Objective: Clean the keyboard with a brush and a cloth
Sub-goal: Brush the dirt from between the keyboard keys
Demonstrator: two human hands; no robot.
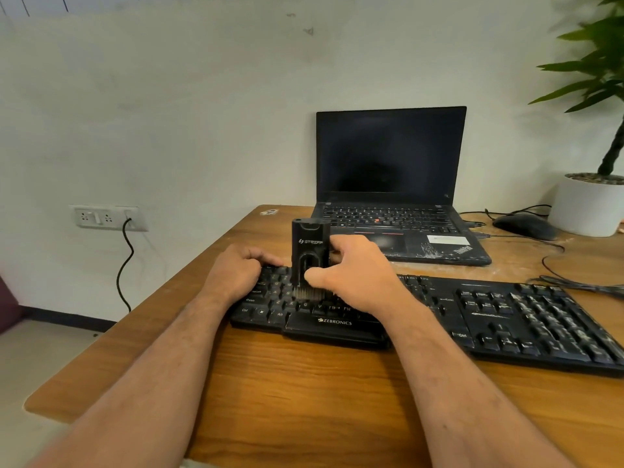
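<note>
— While he works at it, how far along would you say he is?

— Early, I'd judge. On the wooden desk (304,393) the black keyboard (506,319) lies straight across in front of him, and its keys out toward three o'clock look speckled pale with dust, so that whole side seems unbrushed.

— And behind it?

— At twelve o'clock an open laptop (391,184), screen dark. A potted plant (587,204) at two o'clock, with a mouse (523,226) just beside the pot.

— His hands?

— His right hand (354,275) grips the brush (310,251), thumb on its front and fingers curled round the back, holding it upright with the bristles down on the letter keys at the keyboard's nine o'clock end. His left hand (236,271) has its fingers curled over the keyboard's far left corner, steadying it.

— The cloth?

— I can't see one anywhere. The wiping, I'd guess, is all still to come.
</note>
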